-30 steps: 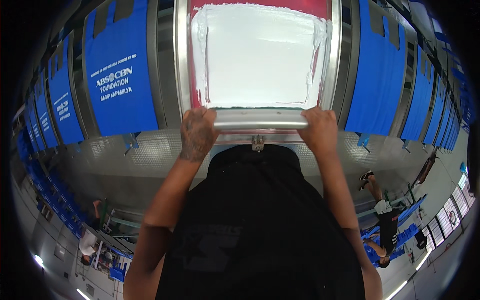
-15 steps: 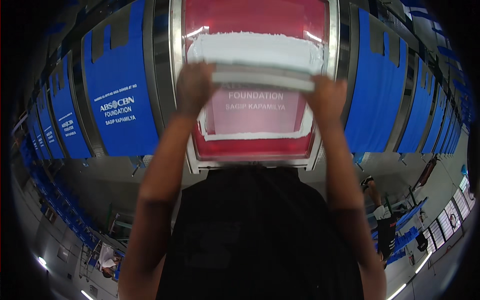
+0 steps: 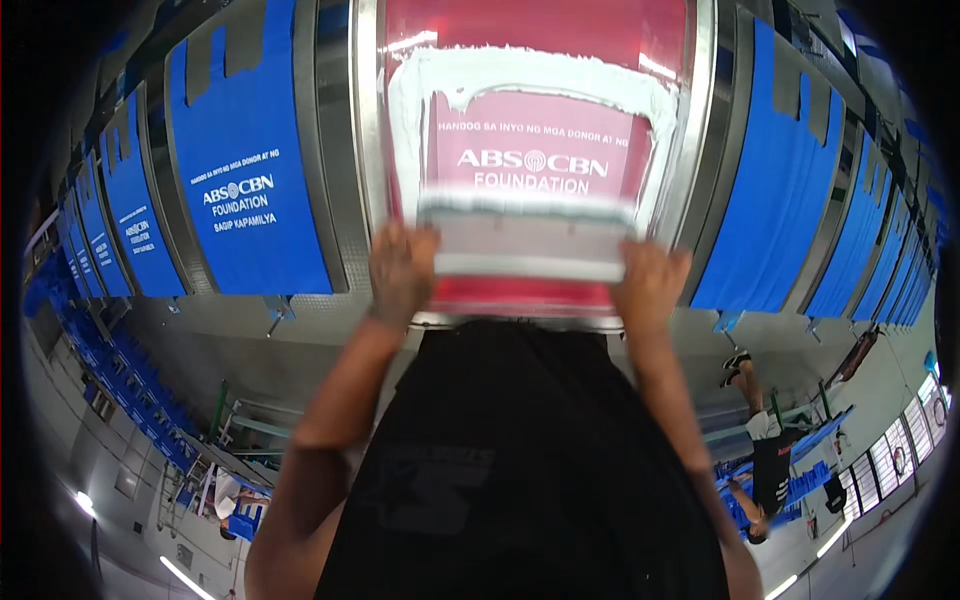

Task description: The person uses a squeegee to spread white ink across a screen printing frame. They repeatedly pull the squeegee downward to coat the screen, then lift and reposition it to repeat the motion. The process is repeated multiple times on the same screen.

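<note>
The left hand [image 3: 402, 268] and the right hand [image 3: 650, 285] had their fingers [image 3: 425, 243] clamped on the two ends of a wide scraper [image 3: 530, 240]. It was across the low part of a red screen [image 3: 540, 22], near the person's black shirt [image 3: 520, 450]. The hands and scraper looked blurry.

If one hand pushed harder than the other, the scraper could tip and leave a thick stripe of white paint [image 3: 560, 72]. If the screen slipped, the pale letters [image 3: 532, 161] could come out smudged. Paint was piled along the top and sides, so a knuckle that strayed could get messy.

The screen had a shiny metal frame [image 3: 368, 100] and sat over a long grey counter [image 3: 330, 130]. Blue cloths [image 3: 240, 140] lay in rows on both sides; the closest left one had white print, and the closest right one looked plain. Far off, one worker [image 3: 770, 470] in black was on the right, and a second worker [image 3: 228, 490] in white was on the left. Windows [image 3: 912, 425] and a long lamp [image 3: 835, 537] showed at the far right.
</note>
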The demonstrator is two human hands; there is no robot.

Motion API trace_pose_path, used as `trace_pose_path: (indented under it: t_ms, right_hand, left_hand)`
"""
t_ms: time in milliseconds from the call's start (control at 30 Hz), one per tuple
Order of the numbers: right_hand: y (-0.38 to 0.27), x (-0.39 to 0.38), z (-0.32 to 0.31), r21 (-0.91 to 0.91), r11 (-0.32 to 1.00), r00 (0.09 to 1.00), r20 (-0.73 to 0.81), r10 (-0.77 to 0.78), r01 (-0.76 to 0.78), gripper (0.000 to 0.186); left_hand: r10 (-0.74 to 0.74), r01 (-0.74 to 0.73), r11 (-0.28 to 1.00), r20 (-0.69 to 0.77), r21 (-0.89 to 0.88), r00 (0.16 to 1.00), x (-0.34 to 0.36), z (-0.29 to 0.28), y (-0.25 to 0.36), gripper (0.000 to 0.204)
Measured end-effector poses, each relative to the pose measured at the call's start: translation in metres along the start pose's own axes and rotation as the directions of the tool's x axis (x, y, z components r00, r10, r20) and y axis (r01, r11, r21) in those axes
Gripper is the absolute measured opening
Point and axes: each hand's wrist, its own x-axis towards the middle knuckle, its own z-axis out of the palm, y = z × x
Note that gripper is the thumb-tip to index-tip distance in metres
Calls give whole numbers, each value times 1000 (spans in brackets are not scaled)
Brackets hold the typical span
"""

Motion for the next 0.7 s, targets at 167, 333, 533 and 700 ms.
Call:
trace_pose_path:
  t_ms: [167, 333, 533, 700]
  right_hand:
    - [22, 170, -40, -81, 991, 991, 76, 111, -105, 34]
    - [12, 116, -56, -147, 985, 995, 0, -95, 94, 24]
    - [-20, -29, -23, 135, 990, 999, 13, 37, -39, 25]
    - [17, 99, -9, -40, 998, 995, -91, 42, -45, 25]
  left_hand:
    - [-176, 161, 983, 221, 85, 959, 186, -12, -47, 38]
    - [-234, 244, 970, 371, 20, 899, 133, -27, -42, 33]
    - [-49, 61, 993, 117, -101, 992, -41, -15, 23, 34]
    - [-23, 23, 999, 2, 47, 1000, 90, 10, -36, 36]
